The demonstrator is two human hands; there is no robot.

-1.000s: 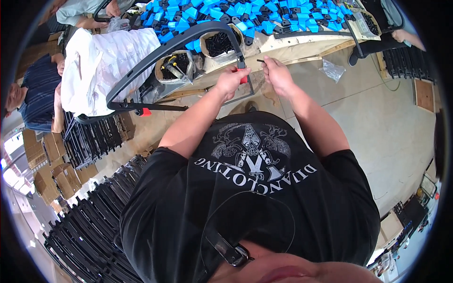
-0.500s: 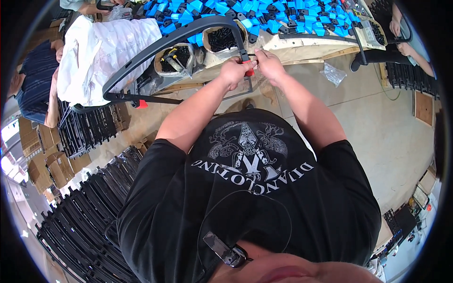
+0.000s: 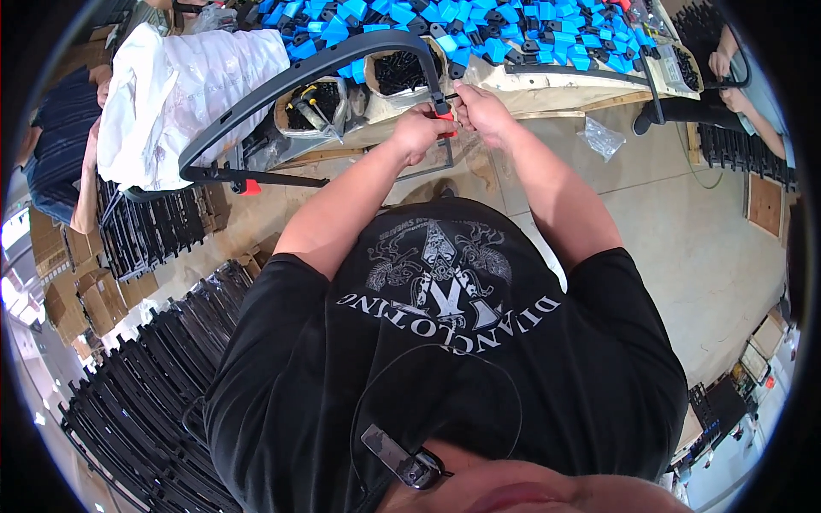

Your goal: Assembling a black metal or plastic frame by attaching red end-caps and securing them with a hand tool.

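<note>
A bent black tubular frame (image 3: 368,41) arches in front of me, with its right leg coming down to my hands. My left hand (image 3: 416,137) is wrapped round the lower end of that leg, where a red plastic piece (image 3: 446,120) shows by the fingers. On the leg's other side my right hand (image 3: 484,114) is closed, its thumb and forefinger pinching a small dark part (image 3: 452,97) against the leg. That part's kind is too small to make out. Another red piece (image 3: 250,187) sits on the frame's left lower part.
Blue and black plastic parts (image 3: 530,34) heap on the bench. At its near edge stand a bag of small black parts (image 3: 400,73) and a container with yellow-handled tools (image 3: 310,109). A white sack (image 3: 162,103) is left, black bars (image 3: 145,402) lower left. People work at both sides.
My right hand's fingers have shifted off the red piece and up to a small dark part on the leg. My left hand keeps its grip; the frame has hardly moved.
</note>
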